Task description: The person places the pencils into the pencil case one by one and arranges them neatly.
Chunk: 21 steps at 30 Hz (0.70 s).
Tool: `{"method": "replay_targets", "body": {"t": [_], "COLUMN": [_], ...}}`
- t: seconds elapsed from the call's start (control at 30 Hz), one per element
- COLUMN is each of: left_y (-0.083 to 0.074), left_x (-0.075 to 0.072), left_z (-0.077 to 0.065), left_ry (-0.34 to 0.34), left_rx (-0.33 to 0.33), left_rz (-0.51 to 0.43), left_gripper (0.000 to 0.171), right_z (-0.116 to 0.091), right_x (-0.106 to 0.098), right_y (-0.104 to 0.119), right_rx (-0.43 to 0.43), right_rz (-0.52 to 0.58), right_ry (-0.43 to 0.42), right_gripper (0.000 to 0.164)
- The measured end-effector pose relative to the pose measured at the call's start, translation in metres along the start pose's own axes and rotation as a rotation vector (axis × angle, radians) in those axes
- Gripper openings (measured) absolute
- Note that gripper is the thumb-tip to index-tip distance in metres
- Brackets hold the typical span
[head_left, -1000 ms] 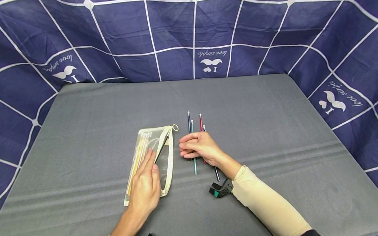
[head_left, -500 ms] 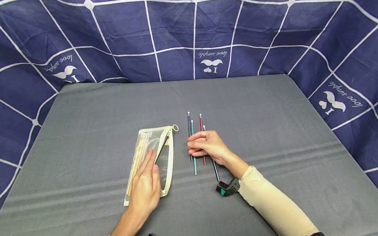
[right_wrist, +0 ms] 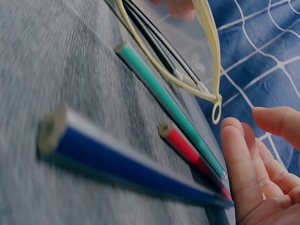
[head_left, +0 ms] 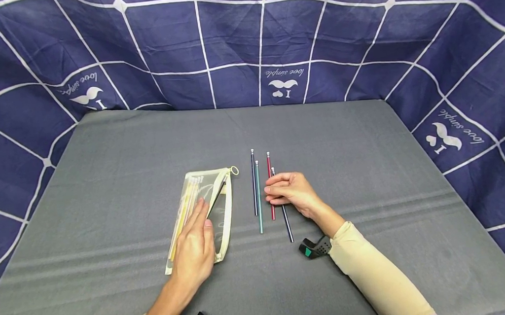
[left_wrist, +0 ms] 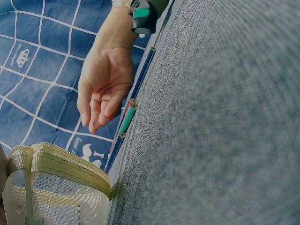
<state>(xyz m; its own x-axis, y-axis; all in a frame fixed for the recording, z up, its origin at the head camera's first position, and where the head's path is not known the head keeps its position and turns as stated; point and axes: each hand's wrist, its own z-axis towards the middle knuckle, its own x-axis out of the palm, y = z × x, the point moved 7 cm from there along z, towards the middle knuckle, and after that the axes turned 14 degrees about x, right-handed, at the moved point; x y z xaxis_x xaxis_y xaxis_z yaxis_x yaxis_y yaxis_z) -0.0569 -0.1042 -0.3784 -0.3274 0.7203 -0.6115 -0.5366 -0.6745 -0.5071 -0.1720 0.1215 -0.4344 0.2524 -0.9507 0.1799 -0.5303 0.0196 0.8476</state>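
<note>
Left of centre I see a translucent, cream-trimmed zip pouch (head_left: 228, 214) under the left hand (head_left: 194, 248), fingers straight; mid-frame, navy pencil (head_left: 254, 182), teal pencil (head_left: 259, 196), red pencil (head_left: 269, 165), blue pencil (head_left: 287, 224), the right hand (head_left: 293, 192) above, fingers relaxed, empty.

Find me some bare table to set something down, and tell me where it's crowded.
Bare table lies left of the pouch, right of the right sleeve, and between the four loose pencils and the curtain. The middle is crowded: the left hand rests on the pouch, the pencils lie right of it, and the right hand hovers over two.
</note>
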Motion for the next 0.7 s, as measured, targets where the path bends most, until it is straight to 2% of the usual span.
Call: {"method": "replay_targets", "body": {"t": [0.2,0.37,0.57,0.7], "left_y": [0.000,0.000,0.000,0.000], "left_x": [0.001,0.000,0.000,0.000], "left_z": [0.000,0.000,0.000,0.000], "left_ry": [-0.002,-0.005,-0.006,-0.001], "left_rx": [0.005,0.009,0.008,0.003], "left_rz": [-0.001,-0.003,-0.004,-0.006], "left_gripper": [0.036,0.035,0.035,0.035], "right_z": [0.000,0.000,0.000,-0.002], "right_x": [-0.014,-0.027,-0.040,-0.042], "right_y": [0.002,0.005,0.005,0.005], "right_rx": [-0.022,-0.051,-0.031,0.014], "right_rz": [-0.018,-0.084,-0.281,-0.425], "right_ry": [-0.033,-0.118,-0.285,-0.346], "right_gripper": [0.034,0.029,0.026,0.029]}}
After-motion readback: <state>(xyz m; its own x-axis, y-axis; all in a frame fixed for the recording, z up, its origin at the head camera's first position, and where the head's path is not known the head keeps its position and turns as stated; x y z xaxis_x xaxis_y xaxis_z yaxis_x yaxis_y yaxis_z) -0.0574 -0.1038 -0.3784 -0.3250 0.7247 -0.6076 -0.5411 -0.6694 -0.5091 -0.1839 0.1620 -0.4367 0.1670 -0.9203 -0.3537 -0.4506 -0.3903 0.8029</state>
